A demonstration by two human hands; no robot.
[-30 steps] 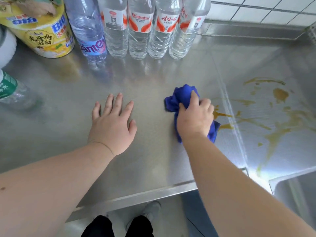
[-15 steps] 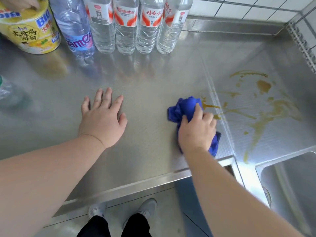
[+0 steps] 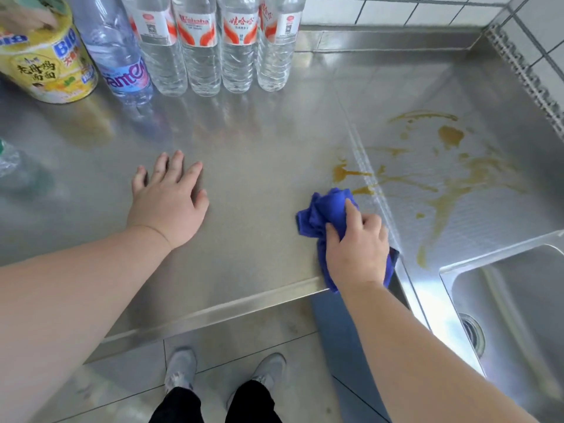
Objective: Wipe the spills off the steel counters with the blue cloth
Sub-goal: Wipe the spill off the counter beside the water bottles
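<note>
My right hand [image 3: 355,247] presses a bunched blue cloth [image 3: 323,213] onto the steel counter [image 3: 259,166], close to its front edge and just left of the seam between the two counters. Brown spills [image 3: 450,137] streak the right counter, and a small brown patch [image 3: 340,172] lies beyond the cloth, beside the seam. My left hand [image 3: 168,206] rests flat on the counter with its fingers spread and holds nothing.
Several clear water bottles [image 3: 198,47] and a yellow tub [image 3: 42,59] stand along the back left. Another bottle [image 3: 9,157] lies at the left edge. A steel sink [image 3: 518,315] opens at the right front. Tiled walls rise behind and to the right.
My right hand has dragged the cloth back toward the front edge, uncovering a brown patch by the seam. My left hand has stayed flat in place.
</note>
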